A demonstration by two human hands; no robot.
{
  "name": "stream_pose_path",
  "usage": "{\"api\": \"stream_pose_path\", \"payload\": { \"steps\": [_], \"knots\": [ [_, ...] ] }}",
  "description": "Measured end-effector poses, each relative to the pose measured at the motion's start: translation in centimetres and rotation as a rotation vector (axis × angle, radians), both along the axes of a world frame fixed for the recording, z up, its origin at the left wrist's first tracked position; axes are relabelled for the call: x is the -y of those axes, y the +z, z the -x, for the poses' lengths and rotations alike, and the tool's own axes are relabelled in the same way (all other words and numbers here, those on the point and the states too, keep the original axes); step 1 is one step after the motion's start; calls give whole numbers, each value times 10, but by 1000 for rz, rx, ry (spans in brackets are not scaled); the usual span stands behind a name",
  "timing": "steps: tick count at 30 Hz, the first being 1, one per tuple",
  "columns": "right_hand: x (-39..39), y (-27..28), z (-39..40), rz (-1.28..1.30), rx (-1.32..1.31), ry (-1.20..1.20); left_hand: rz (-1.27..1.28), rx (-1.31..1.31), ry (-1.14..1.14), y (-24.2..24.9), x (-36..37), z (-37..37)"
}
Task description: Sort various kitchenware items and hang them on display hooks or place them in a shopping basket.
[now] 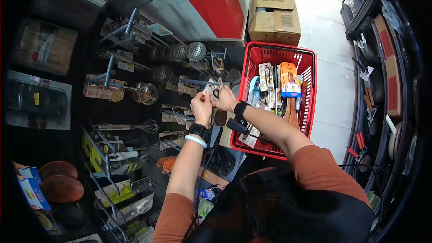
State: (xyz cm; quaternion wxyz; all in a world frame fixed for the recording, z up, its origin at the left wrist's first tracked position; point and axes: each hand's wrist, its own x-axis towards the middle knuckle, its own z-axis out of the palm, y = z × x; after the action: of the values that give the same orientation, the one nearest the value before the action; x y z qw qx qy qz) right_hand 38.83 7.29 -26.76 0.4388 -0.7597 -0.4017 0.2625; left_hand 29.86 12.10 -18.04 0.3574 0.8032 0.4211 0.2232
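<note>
My left hand (202, 108) and my right hand (225, 99) meet in front of the hanging display. Between them is a small white carded item (210, 88) with a black loop on it; its exact kind is hard to make out. The fingers of my left hand are pinched at the card's lower edge. My right hand is closed on its right side. A grey display hook (196, 82) runs just behind the card. To the right of my hands stands a red shopping basket (312, 56) holding packaged utensils, among them an orange-and-blue card (290, 79) with wooden handles.
Slotted skimmers (196, 51), a whisk (128, 127) and wooden ladles (62, 188) hang on the left. A cardboard box (275, 26) stands behind the basket. Dark shelving with pans (377, 54) lines the right side, across the tiled floor (330, 94).
</note>
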Motion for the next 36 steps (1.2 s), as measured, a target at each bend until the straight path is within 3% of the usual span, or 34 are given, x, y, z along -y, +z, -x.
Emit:
{"api": "stream_pose_path", "payload": {
  "steps": [2, 6, 9, 16, 18, 22, 25, 28, 30, 32, 36],
  "knots": [
    [-17, -12, -1, 118, 59, 110, 43, 26, 93, -2, 0, 0],
    [-5, 2, -5, 111, 97, 161, -51, 5, 186, -9, -3, -1],
    [17, 13, -8, -119, 35, 129, -61, -31, 187, -7, -2, -2],
    [76, 8, -24, -182, -101, -221, -78, -43, 258, 5, 7, -5],
    [99, -8, -30, -176, 51, -360, -24, -7, 281, 3, 4, -6],
    [139, -37, -32, 375, 186, -511, -84, 117, 271, 5, 10, -6],
    [148, -48, -34, 595, 159, -474, -85, 85, 157, 12, 15, -1],
    [153, -49, -41, 583, 228, -391, -71, 60, 126, 18, 20, 0],
    [152, -47, -43, 624, 275, -397, -433, -75, -4, 20, 21, 3],
    [152, -46, -51, 693, -29, -290, -498, -91, -120, 20, 22, 3],
    [154, -71, -52, 629, -45, -316, -386, -44, -199, 18, 21, 0]
  ]
}}
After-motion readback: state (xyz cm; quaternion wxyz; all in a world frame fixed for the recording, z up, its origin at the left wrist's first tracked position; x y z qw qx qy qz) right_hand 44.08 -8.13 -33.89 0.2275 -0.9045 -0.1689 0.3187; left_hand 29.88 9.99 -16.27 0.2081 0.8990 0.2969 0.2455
